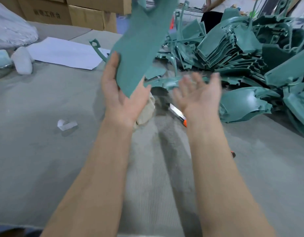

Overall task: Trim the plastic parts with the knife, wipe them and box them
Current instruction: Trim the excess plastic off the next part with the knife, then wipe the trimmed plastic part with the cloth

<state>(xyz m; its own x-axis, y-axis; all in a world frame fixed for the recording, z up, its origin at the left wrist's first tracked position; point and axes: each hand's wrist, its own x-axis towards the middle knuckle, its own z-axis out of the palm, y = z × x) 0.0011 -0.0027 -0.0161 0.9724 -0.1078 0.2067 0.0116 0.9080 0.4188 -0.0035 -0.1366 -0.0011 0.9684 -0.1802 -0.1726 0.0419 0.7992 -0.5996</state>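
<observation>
Our left hand (120,94) grips the near end of a green plastic part (144,40), its long axis rising far and slightly right above the table (45,151). Our right hand (199,94), fingers spread, hovers over the utility knife (177,111).

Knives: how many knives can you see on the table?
1. The knife lies on the table beside the cloth, its handle passing under the right forearm. More may be hidden under the pile of green parts.
</observation>
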